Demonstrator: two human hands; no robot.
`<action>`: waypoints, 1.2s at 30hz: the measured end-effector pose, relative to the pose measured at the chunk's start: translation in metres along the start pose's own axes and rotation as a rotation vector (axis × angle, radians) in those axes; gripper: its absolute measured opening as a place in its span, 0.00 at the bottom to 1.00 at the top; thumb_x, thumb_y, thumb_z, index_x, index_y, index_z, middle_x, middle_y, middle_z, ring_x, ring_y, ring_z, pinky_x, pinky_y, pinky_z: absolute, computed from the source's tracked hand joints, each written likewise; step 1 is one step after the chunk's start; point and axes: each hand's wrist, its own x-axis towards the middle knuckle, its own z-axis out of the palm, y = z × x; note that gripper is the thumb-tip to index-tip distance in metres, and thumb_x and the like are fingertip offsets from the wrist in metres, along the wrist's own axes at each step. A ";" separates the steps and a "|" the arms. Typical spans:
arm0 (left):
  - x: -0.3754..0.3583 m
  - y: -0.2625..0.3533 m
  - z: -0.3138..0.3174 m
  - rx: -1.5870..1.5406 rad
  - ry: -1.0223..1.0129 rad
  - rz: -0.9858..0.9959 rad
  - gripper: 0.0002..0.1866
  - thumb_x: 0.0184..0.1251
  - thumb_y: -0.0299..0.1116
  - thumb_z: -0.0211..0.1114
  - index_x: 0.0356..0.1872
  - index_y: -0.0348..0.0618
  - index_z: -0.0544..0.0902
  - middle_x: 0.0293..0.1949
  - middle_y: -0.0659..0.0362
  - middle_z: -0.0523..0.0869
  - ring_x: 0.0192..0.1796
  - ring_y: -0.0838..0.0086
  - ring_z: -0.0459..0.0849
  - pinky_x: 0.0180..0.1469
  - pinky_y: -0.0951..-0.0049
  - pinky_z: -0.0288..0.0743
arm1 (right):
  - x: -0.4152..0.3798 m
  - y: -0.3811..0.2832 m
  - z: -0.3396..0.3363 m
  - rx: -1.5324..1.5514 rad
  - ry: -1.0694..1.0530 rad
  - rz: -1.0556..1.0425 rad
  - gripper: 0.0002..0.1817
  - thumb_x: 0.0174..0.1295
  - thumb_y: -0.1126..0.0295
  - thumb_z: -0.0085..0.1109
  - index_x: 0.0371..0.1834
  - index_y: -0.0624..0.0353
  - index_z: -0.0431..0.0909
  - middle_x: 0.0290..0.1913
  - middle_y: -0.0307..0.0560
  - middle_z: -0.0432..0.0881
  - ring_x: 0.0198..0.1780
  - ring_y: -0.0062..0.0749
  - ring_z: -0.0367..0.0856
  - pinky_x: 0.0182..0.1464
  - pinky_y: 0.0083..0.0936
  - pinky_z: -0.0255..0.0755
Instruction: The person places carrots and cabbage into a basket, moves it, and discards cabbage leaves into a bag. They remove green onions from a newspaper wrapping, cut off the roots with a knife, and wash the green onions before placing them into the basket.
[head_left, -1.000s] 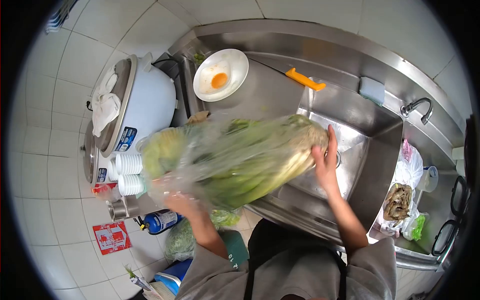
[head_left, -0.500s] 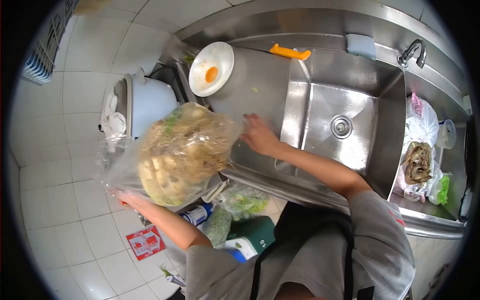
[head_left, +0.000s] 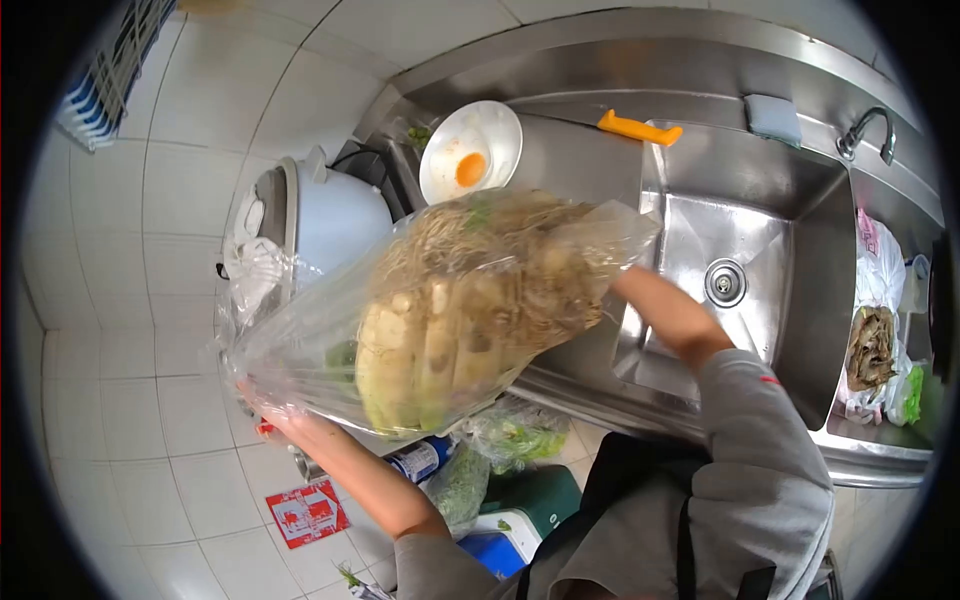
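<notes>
A large clear plastic bag (head_left: 470, 310) hangs across the counter's left part. Through the film show thick pale stalks (head_left: 435, 335) and tangled, straw-like brown strands (head_left: 480, 235). My left hand (head_left: 265, 405) is closed on the bag's loose left end, seen partly through the plastic. At the bag's right end is my right hand (head_left: 632, 285), touching or just behind it. The bag covers its fingers, so their grip cannot be seen.
A white bowl (head_left: 508, 145) with orange residue stands behind the bag. An orange-handled tool (head_left: 640, 128) lies by the steel sink (head_left: 820, 290). A rice cooker (head_left: 340, 225) is at left. Bagged greens (head_left: 515, 435) and a green-lidded cooler (head_left: 545, 490) are below.
The bag has swung rightward over the counter and turned its stalks toward me. My right hand, earlier beside the bag with fingers showing, is now partly behind its right end.
</notes>
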 end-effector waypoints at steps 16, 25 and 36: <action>-0.019 -0.015 0.032 -0.306 -0.085 -0.111 0.22 0.55 0.43 0.56 0.47 0.41 0.68 0.40 0.53 0.74 0.42 0.66 0.74 0.41 0.68 0.72 | -0.157 -0.015 0.043 -0.462 -0.464 -0.496 0.13 0.51 0.65 0.54 0.42 0.49 0.72 0.60 0.44 0.62 0.64 0.39 0.54 0.62 0.37 0.48; -0.065 -0.053 0.084 -0.367 -0.028 -0.095 0.14 0.57 0.40 0.51 0.39 0.43 0.70 0.34 0.54 0.75 0.33 0.67 0.74 0.33 0.66 0.72 | -0.140 0.016 -0.055 -0.198 0.267 0.167 0.11 0.46 0.72 0.54 0.35 0.58 0.75 0.38 0.55 0.76 0.41 0.43 0.73 0.45 0.35 0.64; -0.132 -0.083 0.088 -0.141 -0.173 -0.123 0.06 0.58 0.31 0.49 0.24 0.42 0.71 0.23 0.63 0.69 0.26 0.78 0.67 0.30 0.78 0.63 | -0.299 -0.023 0.008 -0.169 -0.030 0.031 0.08 0.53 0.71 0.53 0.36 0.56 0.75 0.44 0.46 0.75 0.51 0.38 0.69 0.49 0.31 0.63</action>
